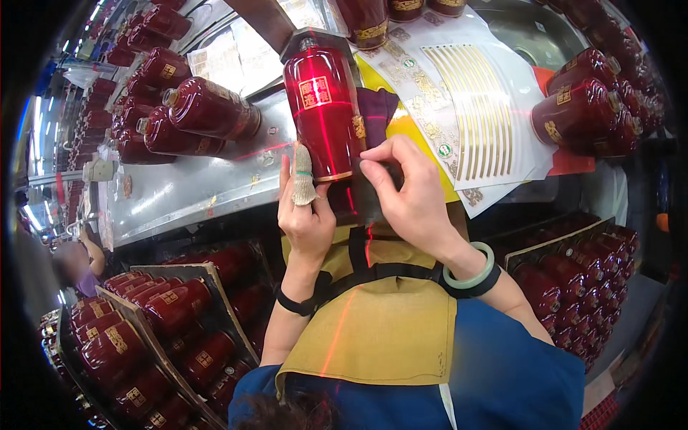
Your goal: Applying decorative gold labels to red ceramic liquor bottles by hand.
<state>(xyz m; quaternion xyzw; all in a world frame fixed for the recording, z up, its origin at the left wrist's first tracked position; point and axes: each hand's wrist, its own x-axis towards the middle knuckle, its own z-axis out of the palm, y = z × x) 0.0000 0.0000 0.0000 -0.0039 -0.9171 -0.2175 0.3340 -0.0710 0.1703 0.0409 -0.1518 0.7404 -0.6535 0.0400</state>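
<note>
A dark red glass bottle with a gold label lies in a dark holder, its neck pointing away from me. Red laser lines cross it. My left hand grips its lower left end, with a knitted finger cover on one finger. Beside the bottle's lower right side, my right hand has thumb and forefinger pinched; what is between them, if anything, is too small to make out. A gold decal shows on the bottle's right edge, just above those fingertips.
White sheets with gold strips and decals lie on the right over a yellow surface. Red bottles stand on the metal bench at left and at far right. Crates of bottles flank me below. Another person is at far left.
</note>
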